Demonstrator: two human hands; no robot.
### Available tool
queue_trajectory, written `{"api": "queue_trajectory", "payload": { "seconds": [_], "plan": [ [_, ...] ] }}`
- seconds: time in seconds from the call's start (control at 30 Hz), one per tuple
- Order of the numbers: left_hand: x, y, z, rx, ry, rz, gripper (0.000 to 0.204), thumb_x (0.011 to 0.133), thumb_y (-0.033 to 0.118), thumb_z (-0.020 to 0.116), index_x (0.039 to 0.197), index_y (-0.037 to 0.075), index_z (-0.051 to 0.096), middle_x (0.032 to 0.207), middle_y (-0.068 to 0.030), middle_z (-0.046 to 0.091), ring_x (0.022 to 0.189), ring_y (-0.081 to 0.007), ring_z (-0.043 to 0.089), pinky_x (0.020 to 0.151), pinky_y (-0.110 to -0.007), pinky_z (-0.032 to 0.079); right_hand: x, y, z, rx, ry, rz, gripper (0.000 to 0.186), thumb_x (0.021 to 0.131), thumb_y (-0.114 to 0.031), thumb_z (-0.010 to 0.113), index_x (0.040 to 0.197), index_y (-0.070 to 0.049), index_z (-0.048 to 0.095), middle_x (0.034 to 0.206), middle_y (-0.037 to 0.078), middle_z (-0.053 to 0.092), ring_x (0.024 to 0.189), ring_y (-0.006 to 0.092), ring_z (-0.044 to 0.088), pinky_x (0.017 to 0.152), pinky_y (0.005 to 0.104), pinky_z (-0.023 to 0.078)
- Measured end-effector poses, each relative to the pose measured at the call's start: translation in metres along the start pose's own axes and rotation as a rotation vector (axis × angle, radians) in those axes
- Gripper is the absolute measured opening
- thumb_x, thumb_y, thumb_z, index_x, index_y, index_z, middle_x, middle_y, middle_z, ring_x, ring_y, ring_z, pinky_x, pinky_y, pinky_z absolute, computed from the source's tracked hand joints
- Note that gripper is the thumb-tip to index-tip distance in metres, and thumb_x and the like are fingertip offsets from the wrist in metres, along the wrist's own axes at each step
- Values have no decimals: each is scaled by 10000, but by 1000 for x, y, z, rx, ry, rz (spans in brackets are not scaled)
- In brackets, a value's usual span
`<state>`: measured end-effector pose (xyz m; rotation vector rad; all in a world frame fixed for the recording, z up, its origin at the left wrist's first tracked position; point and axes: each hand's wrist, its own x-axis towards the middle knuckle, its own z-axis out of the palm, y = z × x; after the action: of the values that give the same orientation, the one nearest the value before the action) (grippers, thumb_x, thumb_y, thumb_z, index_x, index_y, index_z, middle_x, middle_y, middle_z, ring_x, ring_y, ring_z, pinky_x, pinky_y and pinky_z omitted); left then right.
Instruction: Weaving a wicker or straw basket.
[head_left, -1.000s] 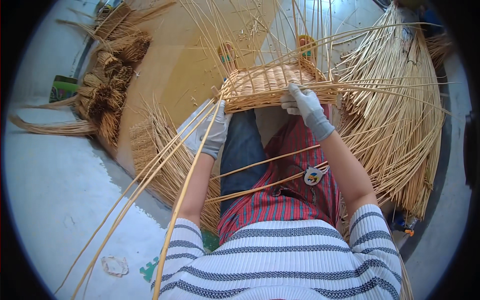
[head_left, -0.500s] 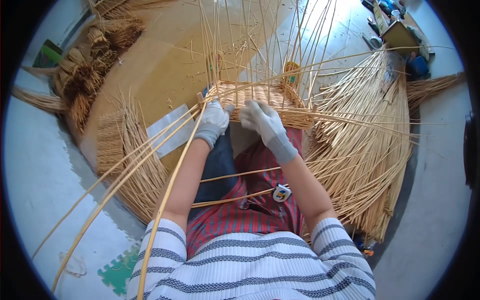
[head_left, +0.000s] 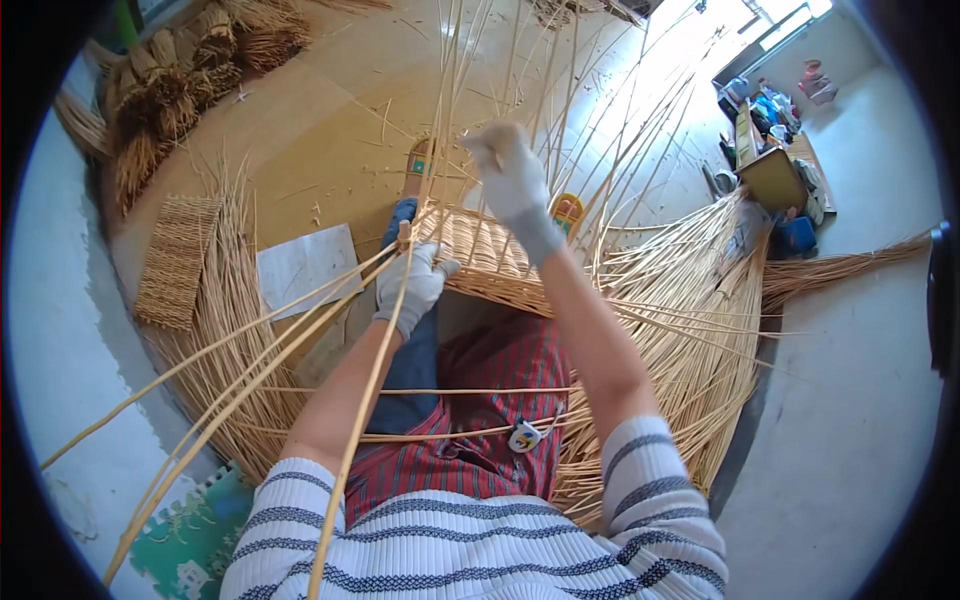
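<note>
A shallow wicker basket (head_left: pixel 480 243) of pale woven rods rests tilted above my lap, with long upright rods (head_left: pixel 512 75) rising from its sides. My left hand (head_left: pixel 412 287), in a pale knit glove, is closed on the basket's near left corner, beside a short wooden peg (head_left: pixel 405 234). Several long rods (head_left: pixel 215 400) run out from that corner to the lower left. My right hand (head_left: pixel 512 185), gloved too, is raised over the basket among the uprights. Its fingers are curled and slightly blurred; what they hold cannot be made out.
A large fan of loose rods (head_left: pixel 690 330) lies on the right, and another bundle (head_left: pixel 225 330) with a woven panel (head_left: pixel 178 262) on the left. White paper (head_left: pixel 308 268) lies beside my left leg. A cluttered wooden box (head_left: pixel 775 180) stands at the back right.
My right hand has lifted from the basket's near edge up among the uprights. My left hand stays at the corner. The view has shifted, and the basket now sits more tilted.
</note>
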<state>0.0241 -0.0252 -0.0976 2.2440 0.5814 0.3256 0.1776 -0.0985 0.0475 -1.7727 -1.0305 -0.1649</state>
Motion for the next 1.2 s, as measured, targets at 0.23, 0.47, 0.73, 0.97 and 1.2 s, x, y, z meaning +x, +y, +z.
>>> {"api": "queue_trajectory", "payload": {
  "seconds": [0.23,0.47,0.73,0.97,1.2],
  "plan": [
    [3,-8,21,-108,14,0,585,856,486,738,1278,90,653,1075,-219,718,977,-384,694,839,-464,532,89,-2,65,-1102,-428,-321,453,832,-458,723,1103,-110,623,1007,83,719,1065,287,652,1169,442,264],
    [9,11,-16,207,-136,-69,520,778,426,799,1112,59,644,1026,-235,705,949,-418,679,827,-505,528,-96,-26,-1,-154,-463,429,360,965,-399,644,1057,-52,621,820,78,690,711,247,688,598,383,529],
    [46,-8,0,-326,-499,-214,456,770,182,859,1114,-5,626,794,-113,685,536,-132,606,421,-267,479,-195,27,-33,579,510,583,82,1057,-178,547,1101,-110,556,1055,66,687,891,134,661,736,291,577],
    [35,-8,-15,-442,-516,-243,318,972,391,677,972,76,633,592,-16,563,399,-90,484,357,-256,410,-176,64,-51,569,353,714,113,1038,-164,572,1107,-74,577,1059,87,700,860,165,687,652,289,572],
    [25,9,-12,-405,-395,-311,320,967,353,665,971,34,672,579,-63,622,448,-182,622,524,-302,537,-97,7,-47,32,49,453,148,986,-55,542,1118,-66,607,1011,118,711,993,222,722,845,335,542]
  ]
}}
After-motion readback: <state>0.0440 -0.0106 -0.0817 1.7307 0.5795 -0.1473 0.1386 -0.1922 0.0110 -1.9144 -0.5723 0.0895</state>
